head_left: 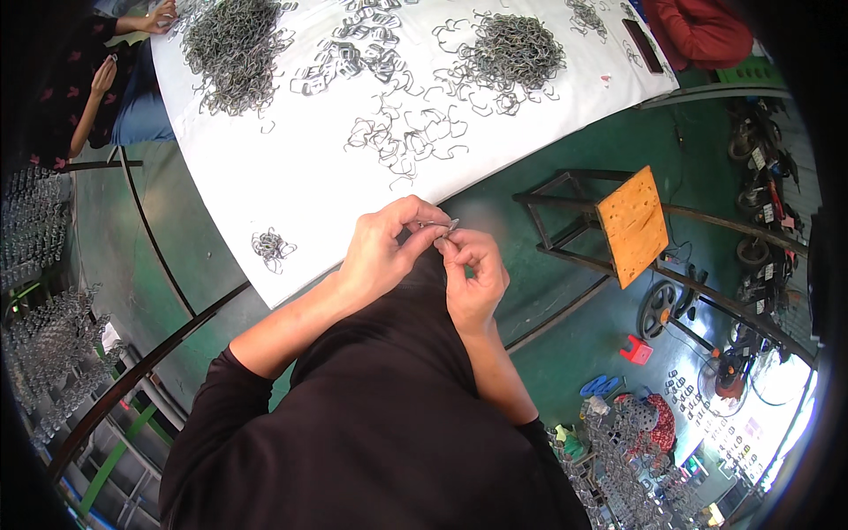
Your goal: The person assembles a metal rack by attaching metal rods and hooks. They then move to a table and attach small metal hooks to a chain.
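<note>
In front of my body, just off the table's near edge, my two hands meet over a small bent metal wire piece (452, 226). My left hand (382, 246) pinches one side of it between thumb and fingers. The thumb and forefinger of my right hand (475, 278) close on its other side, with the remaining fingers curled. Most of the piece is covered by my fingertips, so its full shape cannot be made out. Loose bent wire clips (411, 132) lie scattered on the white tabletop (265, 177) beyond my hands.
Two dense heaps of wire clips, a left heap (231, 57) and a right heap (517, 51), stand farther back. A small clip pile (272, 249) sits near the left corner. Co-workers' hands (104, 75) show at far left. A wooden-topped stool (632, 227) stands at right.
</note>
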Demonstrator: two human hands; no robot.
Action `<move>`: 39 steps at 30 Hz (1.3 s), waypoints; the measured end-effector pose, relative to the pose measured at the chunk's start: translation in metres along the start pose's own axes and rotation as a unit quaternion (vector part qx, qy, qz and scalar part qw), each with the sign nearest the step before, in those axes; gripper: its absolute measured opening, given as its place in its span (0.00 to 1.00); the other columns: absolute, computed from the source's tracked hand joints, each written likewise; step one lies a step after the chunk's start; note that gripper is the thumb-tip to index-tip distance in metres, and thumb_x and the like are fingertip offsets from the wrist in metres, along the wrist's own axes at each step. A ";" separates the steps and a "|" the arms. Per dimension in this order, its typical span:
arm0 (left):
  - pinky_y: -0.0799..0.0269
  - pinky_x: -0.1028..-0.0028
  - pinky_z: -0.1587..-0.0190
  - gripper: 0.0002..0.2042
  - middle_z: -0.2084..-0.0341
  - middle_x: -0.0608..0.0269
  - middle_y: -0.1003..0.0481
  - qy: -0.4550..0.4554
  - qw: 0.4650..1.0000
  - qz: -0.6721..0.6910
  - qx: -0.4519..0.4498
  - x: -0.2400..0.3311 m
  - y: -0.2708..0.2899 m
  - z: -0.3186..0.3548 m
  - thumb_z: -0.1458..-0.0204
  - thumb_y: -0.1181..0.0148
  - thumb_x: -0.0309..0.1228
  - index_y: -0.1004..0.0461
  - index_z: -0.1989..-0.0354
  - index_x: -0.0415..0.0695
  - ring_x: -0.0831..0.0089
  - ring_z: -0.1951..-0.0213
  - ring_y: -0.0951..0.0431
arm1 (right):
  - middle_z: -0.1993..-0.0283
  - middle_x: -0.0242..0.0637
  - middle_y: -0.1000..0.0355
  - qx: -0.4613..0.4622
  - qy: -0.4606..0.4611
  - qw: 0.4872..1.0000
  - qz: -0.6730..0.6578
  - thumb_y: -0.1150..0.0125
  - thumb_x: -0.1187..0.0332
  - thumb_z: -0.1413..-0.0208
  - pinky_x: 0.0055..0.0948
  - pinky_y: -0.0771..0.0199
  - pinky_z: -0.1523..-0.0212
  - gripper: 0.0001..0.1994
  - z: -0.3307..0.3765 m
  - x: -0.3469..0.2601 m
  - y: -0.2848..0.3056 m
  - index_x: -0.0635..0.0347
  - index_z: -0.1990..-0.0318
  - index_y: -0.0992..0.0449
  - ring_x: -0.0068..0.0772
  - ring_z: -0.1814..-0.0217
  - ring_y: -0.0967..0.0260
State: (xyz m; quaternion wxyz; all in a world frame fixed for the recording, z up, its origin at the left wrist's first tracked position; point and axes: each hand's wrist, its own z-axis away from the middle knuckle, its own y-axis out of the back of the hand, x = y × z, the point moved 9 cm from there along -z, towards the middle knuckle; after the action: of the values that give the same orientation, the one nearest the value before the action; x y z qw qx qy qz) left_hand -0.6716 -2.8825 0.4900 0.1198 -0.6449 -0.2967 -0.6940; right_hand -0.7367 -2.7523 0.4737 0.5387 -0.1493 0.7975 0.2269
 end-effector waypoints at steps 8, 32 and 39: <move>0.25 0.73 0.68 0.07 0.70 0.60 0.23 -0.080 0.995 -0.039 0.033 0.011 -0.002 0.002 0.54 0.39 0.16 0.23 0.67 0.40 0.68 0.68 0.21 | 0.67 0.38 0.27 -0.010 -0.003 0.999 0.037 0.35 0.82 0.54 0.27 0.26 0.68 0.12 -0.006 0.003 0.001 0.60 0.74 0.35 0.33 0.69 0.28; 0.25 0.70 0.61 0.10 0.67 0.61 0.24 -0.046 0.998 0.024 0.038 -0.001 -0.011 0.004 0.57 0.37 0.16 0.24 0.65 0.41 0.65 0.62 0.23 | 0.64 0.34 0.28 -0.316 0.074 0.873 0.363 0.39 0.67 0.49 0.39 0.30 0.63 0.05 -0.164 0.153 -0.129 0.57 0.67 0.25 0.41 0.62 0.29; 0.25 0.72 0.64 0.09 0.68 0.60 0.24 -0.049 0.997 0.021 0.055 -0.002 -0.010 0.008 0.56 0.37 0.16 0.24 0.65 0.40 0.65 0.64 0.22 | 0.64 0.37 0.28 -0.263 0.045 0.908 0.323 0.39 0.69 0.48 0.37 0.29 0.66 0.06 -0.166 0.145 -0.110 0.58 0.65 0.27 0.39 0.65 0.28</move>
State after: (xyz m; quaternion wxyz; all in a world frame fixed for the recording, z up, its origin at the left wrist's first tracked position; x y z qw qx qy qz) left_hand -0.6707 -2.8702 0.4856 0.1552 -0.6765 -0.3264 -0.6417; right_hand -0.8695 -2.9318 0.3696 0.3403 -0.0299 0.7368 0.5835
